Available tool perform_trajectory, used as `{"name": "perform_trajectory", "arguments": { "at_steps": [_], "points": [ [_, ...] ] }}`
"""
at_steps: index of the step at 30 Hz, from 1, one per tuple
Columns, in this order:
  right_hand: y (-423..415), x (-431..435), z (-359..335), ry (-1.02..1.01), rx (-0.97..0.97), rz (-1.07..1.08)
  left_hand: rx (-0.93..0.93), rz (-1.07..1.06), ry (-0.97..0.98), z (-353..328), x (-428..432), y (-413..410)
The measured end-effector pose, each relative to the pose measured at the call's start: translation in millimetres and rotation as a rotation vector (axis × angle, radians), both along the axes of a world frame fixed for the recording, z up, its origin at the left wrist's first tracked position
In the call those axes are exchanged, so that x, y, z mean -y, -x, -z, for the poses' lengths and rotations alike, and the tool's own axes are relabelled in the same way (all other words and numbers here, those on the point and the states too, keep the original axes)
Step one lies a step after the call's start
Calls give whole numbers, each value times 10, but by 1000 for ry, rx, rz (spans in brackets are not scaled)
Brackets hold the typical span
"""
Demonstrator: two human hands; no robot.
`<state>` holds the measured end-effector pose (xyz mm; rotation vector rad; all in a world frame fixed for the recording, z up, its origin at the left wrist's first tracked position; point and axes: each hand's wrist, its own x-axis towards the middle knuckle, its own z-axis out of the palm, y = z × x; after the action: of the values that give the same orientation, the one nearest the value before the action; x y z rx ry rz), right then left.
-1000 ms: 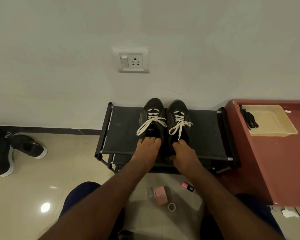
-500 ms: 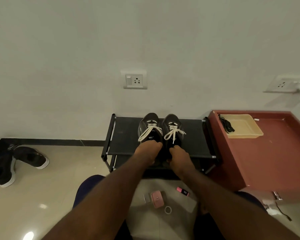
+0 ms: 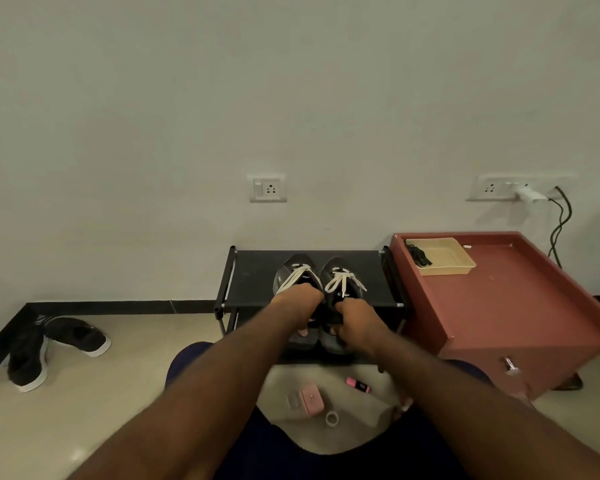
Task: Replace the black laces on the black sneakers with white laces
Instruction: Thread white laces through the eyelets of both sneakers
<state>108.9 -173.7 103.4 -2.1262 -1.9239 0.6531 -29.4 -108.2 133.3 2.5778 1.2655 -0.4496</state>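
My sneakers (image 3: 340,271) are black with white laces (image 3: 297,277), on a black rack (image 3: 253,271). The cabinet (image 3: 520,299) is brick red, its tray (image 3: 444,261) pale yellow, holding black laces (image 3: 419,255). Case (image 3: 312,399) and marker (image 3: 358,384) are pink; the other shoes (image 3: 73,336) black, white-soled.

Two black sneakers (image 3: 293,268) were counted on one shoe rack (image 3: 253,275), two white laces (image 3: 340,284) noted, two more shoes (image 3: 77,336) tallied on the floor (image 3: 118,393), two wall sockets (image 3: 267,188), one tray (image 3: 447,270), one desk (image 3: 516,289).

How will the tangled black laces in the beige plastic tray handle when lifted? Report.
The tangled black laces lie in a loose heap, so probably floppy. Thin cords: likely very light. Tangled, they may lift as one clump.
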Motion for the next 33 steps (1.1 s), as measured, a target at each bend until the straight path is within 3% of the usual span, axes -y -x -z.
{"name": "perform_trajectory", "arguments": {
  "at_steps": [17,21,26,33],
  "points": [
    [-22,710,-59,183,68,-171,-104,68,110,140,700,-107],
    [-108,642,195,241,66,-178,-116,15,182,306,713,-188],
    [-190,442,664,288,43,-163,1,-16,151,786,643,-153],
    [-325,24,1247,360,6,-165,28,-82,137,1519,347,-224]
  ]
}}
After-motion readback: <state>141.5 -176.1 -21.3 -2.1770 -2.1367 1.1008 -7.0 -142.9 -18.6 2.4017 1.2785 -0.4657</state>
